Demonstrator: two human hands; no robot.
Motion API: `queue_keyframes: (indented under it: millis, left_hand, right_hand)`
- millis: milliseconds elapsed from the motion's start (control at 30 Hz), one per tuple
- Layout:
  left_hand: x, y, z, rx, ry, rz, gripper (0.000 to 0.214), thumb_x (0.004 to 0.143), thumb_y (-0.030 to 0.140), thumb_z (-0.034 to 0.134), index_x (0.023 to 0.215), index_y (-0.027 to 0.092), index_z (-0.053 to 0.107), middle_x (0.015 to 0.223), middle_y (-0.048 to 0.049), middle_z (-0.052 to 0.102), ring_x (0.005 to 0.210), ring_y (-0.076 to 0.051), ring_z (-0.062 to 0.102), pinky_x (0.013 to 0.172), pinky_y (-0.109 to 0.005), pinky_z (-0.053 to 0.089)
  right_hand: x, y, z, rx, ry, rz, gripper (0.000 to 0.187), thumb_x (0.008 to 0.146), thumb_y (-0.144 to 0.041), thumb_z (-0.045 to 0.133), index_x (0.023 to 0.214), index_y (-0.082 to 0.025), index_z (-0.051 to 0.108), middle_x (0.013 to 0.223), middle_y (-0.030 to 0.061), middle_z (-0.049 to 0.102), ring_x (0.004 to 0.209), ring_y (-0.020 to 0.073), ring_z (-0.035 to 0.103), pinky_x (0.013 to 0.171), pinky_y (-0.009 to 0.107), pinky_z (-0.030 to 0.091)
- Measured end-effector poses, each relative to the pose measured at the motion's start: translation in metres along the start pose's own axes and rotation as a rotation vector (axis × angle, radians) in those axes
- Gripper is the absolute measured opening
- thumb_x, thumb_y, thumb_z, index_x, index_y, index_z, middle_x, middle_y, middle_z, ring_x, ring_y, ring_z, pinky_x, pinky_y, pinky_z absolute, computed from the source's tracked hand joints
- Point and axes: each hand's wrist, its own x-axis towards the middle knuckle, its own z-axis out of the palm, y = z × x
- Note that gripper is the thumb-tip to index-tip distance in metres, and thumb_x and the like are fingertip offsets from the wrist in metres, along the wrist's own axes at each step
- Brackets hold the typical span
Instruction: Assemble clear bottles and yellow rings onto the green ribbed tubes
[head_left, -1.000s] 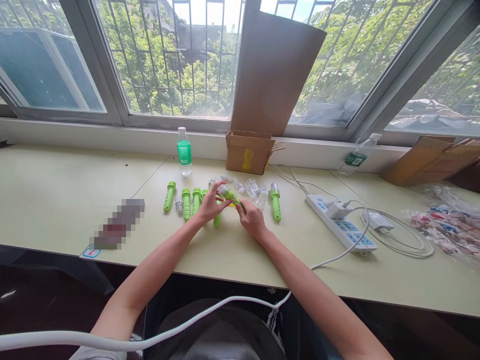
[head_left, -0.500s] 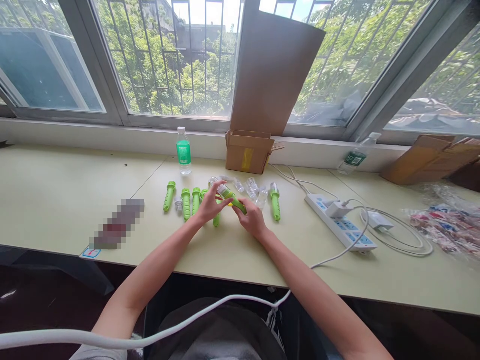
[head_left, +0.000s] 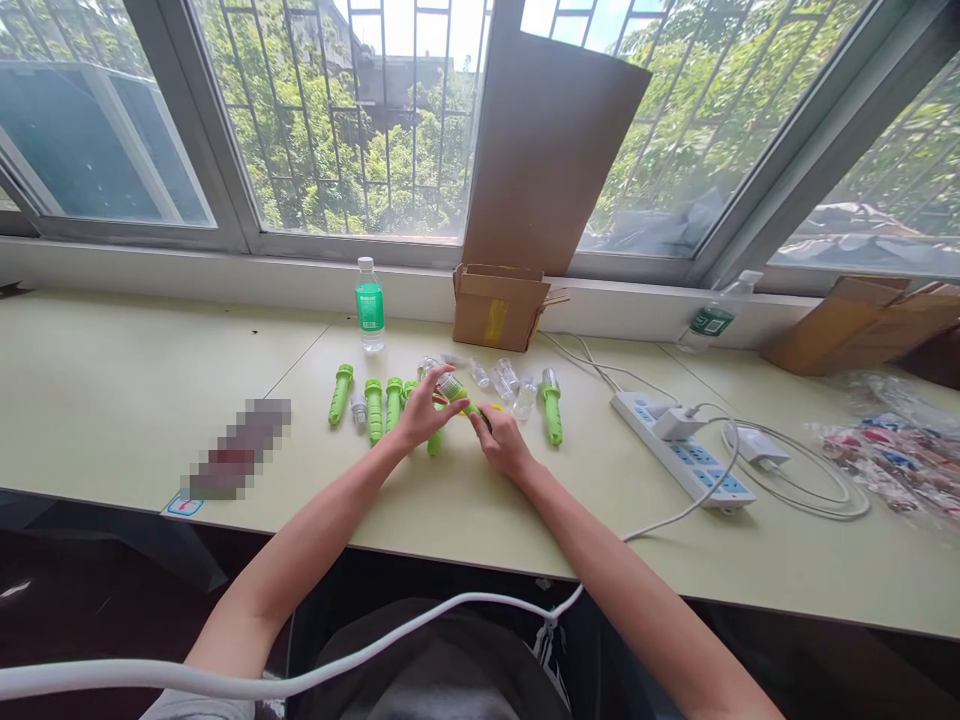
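Both of my hands are on one green flashlight-shaped tube [head_left: 466, 404] with a clear ribbed head, tilted over the table. My left hand [head_left: 421, 412] grips the clear head end between thumb and fingers. Around the green handle end, my right hand [head_left: 504, 440] is closed. A finished-looking tube of the same kind [head_left: 552, 408], clear head on top, lies right of my right hand. Several green tubes [head_left: 373, 412] without clear heads lie to the left, with a loose clear head [head_left: 358, 408] among them. Clear plastic heads [head_left: 506, 376] lie beyond my hands. Something yellow behind the held tube is mostly hidden.
A bottle with a green label [head_left: 370, 310] stands at the back, beside a cardboard box [head_left: 496, 312]. To the right lie a white power strip [head_left: 686, 452] with cables and a plastic bag of small items [head_left: 892, 455]. A white cable [head_left: 420, 612] crosses in front of me.
My right hand has turned slightly around the green handle, and more yellow shows behind it. The left hand keeps its hold on the clear head. The view has shifted slightly.
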Motion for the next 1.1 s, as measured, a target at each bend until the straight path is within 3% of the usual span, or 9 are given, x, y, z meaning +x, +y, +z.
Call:
queue_keyframes:
  millis: [133, 300, 533, 767, 1100]
  left_hand:
    - [-0.0001, 0.0022, -0.0010, -0.014, -0.016, -0.014, 0.051, 0.077, 0.037, 0.066, 0.122, 0.025, 0.045, 0.106, -0.0049, 0.058, 0.082, -0.012, 0.059, 0.073, -0.029, 0.057]
    - [-0.0003, 0.0027, -0.0007, -0.037, -0.011, -0.025, 0.049, 0.077, 0.038, 0.066, 0.119, 0.024, 0.046, 0.099, -0.0042, 0.059, 0.083, -0.013, 0.060, 0.073, -0.029, 0.057]
    - [-0.0001, 0.0042, -0.0019, -0.039, -0.014, -0.056, 0.047, 0.076, 0.039, 0.067, 0.115, 0.023, 0.047, 0.094, -0.0031, 0.059, 0.079, -0.013, 0.061, 0.073, -0.029, 0.056]
    - [0.0001, 0.0054, -0.0023, -0.031, -0.004, -0.064, 0.044, 0.076, 0.040, 0.066, 0.112, 0.022, 0.049, 0.091, -0.0024, 0.060, 0.077, -0.013, 0.062, 0.072, -0.029, 0.056]
    - [0.0007, 0.0030, -0.0017, -0.048, -0.013, -0.046, 0.049, 0.075, 0.042, 0.067, 0.115, 0.023, 0.047, 0.091, -0.0015, 0.060, 0.074, -0.012, 0.063, 0.072, -0.029, 0.057]
  right_hand:
    - [-0.0004, 0.0001, 0.0021, 0.084, 0.068, -0.019, 0.034, 0.085, -0.040, 0.052, 0.109, -0.016, 0.051, 0.074, 0.0037, 0.060, 0.063, 0.0169, 0.053, 0.060, 0.027, 0.040]
    - [0.0003, 0.0002, 0.0032, 0.112, 0.070, -0.016, 0.024, 0.085, -0.038, 0.051, 0.097, -0.018, 0.053, 0.071, 0.0028, 0.058, 0.060, 0.0156, 0.050, 0.058, 0.027, 0.040]
    - [0.0007, -0.0044, 0.0013, 0.243, 0.023, 0.045, 0.025, 0.084, -0.041, 0.052, 0.093, -0.019, 0.054, 0.067, -0.0007, 0.054, 0.054, 0.0118, 0.043, 0.052, 0.024, 0.035]
    - [0.0012, -0.0055, 0.0004, 0.339, -0.007, 0.118, 0.030, 0.082, -0.046, 0.054, 0.095, -0.018, 0.058, 0.067, -0.0006, 0.058, 0.056, 0.0125, 0.048, 0.053, 0.024, 0.037]
    - [0.0016, 0.0035, 0.0004, -0.027, 0.132, 0.024, 0.033, 0.088, -0.043, 0.048, 0.107, -0.022, 0.064, 0.087, 0.0079, 0.065, 0.077, 0.0210, 0.059, 0.066, 0.029, 0.043]
